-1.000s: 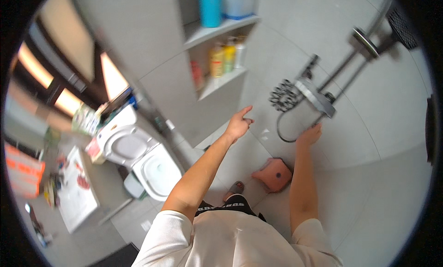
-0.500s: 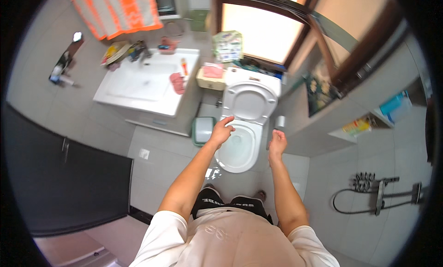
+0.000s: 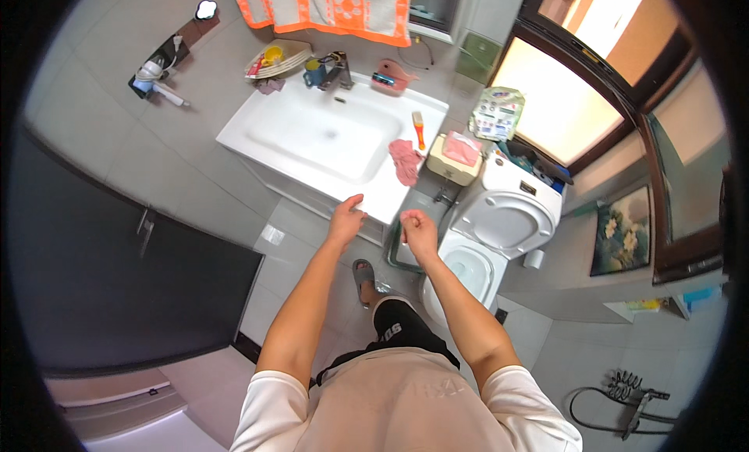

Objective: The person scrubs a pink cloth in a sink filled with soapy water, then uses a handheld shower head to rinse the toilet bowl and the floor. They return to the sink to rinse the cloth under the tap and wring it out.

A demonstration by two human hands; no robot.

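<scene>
the pink cloth [image 3: 404,161] lies crumpled on the right rim of the white washbasin [image 3: 373,198], close to the edge; a careless brush of the arm could drag it off, and the orange-handled brush [image 3: 419,130] just beyond it could roll after it. the cloth sits ahead of both hands, apart from them. the left hand [image 3: 346,222], nearest the basin's front edge, is loosely spread with nothing visible in it. the right hand [image 3: 420,232] has curled fingers; i cannot tell whether they close on anything. it hangs over the bin [image 3: 399,254], so anything held loosely might drop there. farther right are a cream box [image 3: 452,169] and the toilet [image 3: 468,272], its lid raised.
</scene>
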